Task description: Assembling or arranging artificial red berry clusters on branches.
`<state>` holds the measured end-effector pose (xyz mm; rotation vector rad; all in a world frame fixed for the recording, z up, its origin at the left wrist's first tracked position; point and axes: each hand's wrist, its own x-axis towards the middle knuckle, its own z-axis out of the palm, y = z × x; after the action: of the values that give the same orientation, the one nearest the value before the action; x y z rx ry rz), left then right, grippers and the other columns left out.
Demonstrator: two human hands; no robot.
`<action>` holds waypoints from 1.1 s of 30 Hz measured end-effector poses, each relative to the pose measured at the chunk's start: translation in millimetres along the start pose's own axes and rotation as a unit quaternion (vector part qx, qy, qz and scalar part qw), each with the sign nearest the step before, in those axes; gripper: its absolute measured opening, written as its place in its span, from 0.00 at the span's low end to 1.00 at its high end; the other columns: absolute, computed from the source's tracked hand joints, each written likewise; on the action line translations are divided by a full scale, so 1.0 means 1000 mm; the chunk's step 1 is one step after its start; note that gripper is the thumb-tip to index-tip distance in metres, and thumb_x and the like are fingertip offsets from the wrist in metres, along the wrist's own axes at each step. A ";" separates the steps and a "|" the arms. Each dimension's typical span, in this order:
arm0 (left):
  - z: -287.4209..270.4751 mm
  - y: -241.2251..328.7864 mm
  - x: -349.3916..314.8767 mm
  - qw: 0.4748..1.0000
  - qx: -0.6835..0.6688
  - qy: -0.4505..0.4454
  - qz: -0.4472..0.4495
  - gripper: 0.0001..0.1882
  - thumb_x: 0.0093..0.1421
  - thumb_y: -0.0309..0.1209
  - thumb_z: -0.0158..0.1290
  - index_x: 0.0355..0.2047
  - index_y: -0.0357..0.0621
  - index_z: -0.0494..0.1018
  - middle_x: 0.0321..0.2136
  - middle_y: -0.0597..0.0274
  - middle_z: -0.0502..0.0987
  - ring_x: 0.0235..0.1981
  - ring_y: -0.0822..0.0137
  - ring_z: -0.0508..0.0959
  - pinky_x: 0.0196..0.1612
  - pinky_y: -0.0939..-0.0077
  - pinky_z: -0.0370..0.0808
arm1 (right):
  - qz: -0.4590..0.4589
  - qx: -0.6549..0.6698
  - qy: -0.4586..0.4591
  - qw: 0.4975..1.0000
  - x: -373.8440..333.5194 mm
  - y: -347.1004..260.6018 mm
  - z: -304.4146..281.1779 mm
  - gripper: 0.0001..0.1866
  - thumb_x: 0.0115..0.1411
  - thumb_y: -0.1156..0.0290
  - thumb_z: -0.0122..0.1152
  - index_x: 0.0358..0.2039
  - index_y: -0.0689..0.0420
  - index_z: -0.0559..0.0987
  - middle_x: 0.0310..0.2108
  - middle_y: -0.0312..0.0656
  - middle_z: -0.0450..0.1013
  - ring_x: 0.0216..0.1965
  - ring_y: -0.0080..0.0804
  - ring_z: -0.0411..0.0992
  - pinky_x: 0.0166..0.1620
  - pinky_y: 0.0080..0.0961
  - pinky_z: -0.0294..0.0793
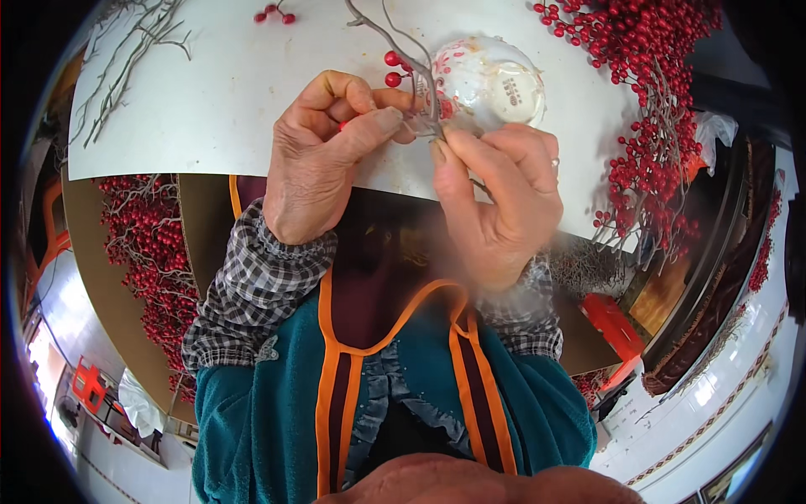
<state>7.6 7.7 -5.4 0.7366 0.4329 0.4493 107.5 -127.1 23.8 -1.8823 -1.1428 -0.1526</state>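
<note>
Two pinches hold above the table [243,101]: my right hand [502,193] grips the grey twig [432,97] at its base by the bowl's [491,71] left side, my left hand [319,160] something too fine to tell, and slackening either might let the red berries [392,79] slip.

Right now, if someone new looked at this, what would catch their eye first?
Probably the mass of red berries heaped along the right side of the white table. Next, near the center, the right hand pinching a grey twig, with the left hand close beside it. Just beyond sits an upturned white bowl with reddish decoration.
</note>
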 end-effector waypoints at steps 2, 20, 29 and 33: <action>0.000 -0.001 -0.001 1.000 0.007 0.001 0.007 0.07 0.59 0.17 0.54 0.32 0.41 0.68 0.38 0.51 0.79 0.36 0.68 0.79 0.46 0.73 0.77 | -0.005 -0.009 -0.001 1.000 0.000 0.000 0.003 0.14 0.43 0.83 0.69 0.34 0.58 0.83 0.25 0.35 0.68 0.29 0.33 0.67 0.34 0.28 0.67; -0.002 -0.009 0.001 0.996 0.066 0.002 0.051 0.07 0.60 0.17 0.53 0.32 0.41 0.67 0.39 0.49 0.79 0.37 0.62 0.81 0.47 0.66 0.78 | -0.022 -0.079 -0.018 0.996 -0.007 -0.001 0.003 0.15 0.43 0.81 0.71 0.34 0.59 0.84 0.27 0.35 0.68 0.31 0.35 0.68 0.37 0.29 0.69; -0.002 -0.009 0.002 0.996 0.069 0.001 0.053 0.07 0.59 0.16 0.53 0.32 0.40 0.67 0.39 0.49 0.79 0.38 0.60 0.81 0.48 0.66 0.78 | -0.019 -0.080 -0.001 0.997 -0.009 0.003 0.004 0.15 0.42 0.82 0.71 0.34 0.58 0.84 0.27 0.34 0.68 0.31 0.34 0.67 0.37 0.29 0.69; 0.001 -0.010 0.002 0.996 0.065 0.019 0.059 0.09 0.57 0.15 0.56 0.31 0.40 0.68 0.35 0.55 0.79 0.38 0.67 0.80 0.46 0.72 0.79 | -0.033 -0.091 0.004 0.995 -0.009 0.004 0.004 0.15 0.42 0.81 0.71 0.34 0.58 0.83 0.27 0.34 0.68 0.32 0.34 0.67 0.37 0.29 0.69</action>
<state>12.0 1.2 -12.6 0.8844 0.4584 0.5511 103.9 -130.3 14.4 -2.0010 -1.2212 -0.3112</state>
